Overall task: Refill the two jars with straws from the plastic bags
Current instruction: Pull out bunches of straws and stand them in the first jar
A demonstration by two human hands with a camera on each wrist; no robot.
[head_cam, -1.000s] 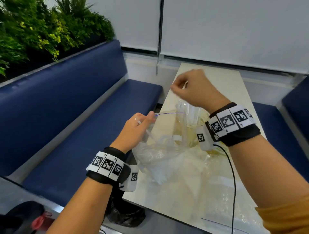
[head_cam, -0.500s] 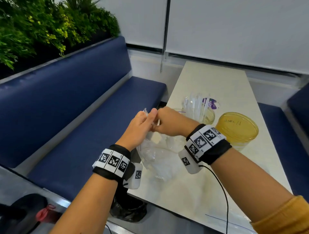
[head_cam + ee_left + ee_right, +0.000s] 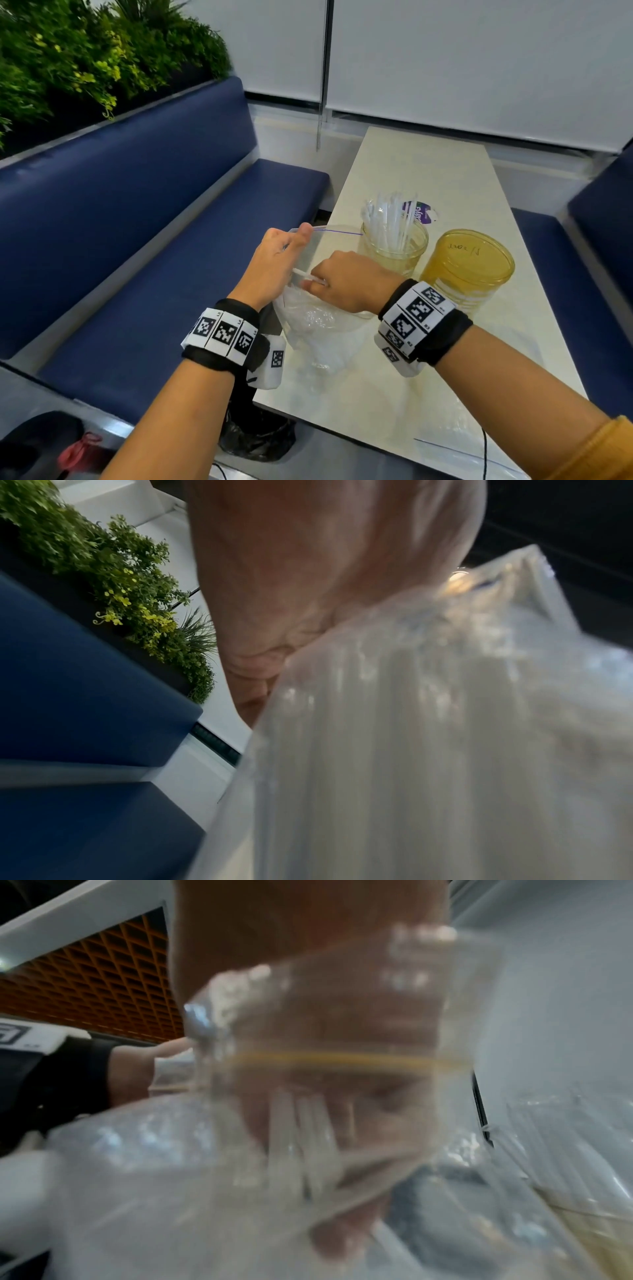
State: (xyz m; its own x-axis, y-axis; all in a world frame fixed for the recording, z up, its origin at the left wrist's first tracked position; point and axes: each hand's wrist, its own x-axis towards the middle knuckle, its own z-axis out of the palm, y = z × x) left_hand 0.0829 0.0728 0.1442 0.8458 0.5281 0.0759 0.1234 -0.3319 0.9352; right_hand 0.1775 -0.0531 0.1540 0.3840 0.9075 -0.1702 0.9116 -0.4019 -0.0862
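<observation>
Straws (image 3: 310, 275) — a few clear ones — poke out of the mouth of a clear bag (image 3: 310, 325) at the near left edge of the worktop (image 3: 428, 164). The left hand (image 3: 274, 263) pinches the bag's rim between thumb and fingers, holding the mouth up and wide; the purple seal line runs off to the right from its thumb. The right hand (image 3: 342, 284) reaches into the mouth with fingers curled round the straws. In the right wrist view the straws (image 3: 301, 1139) lie across the curled fingers (image 3: 342, 1112), seen blurred through the plastic, so the grip is plain but the count is not. In the left wrist view the left hand (image 3: 308, 588) fills the top, with the bag (image 3: 428, 723) draped below it.

Just beyond the bag stand two jars, side by side. The left jar (image 3: 394, 250) holds a loose bunch of upright straws; the right jar (image 3: 467, 270) is amber — whether it holds any I cannot tell. A second bag (image 3: 455, 442) lies flat on the near right of the worktop. A blue bench (image 3: 137, 240) runs along the left, with plants (image 3: 85, 58) above its back.
</observation>
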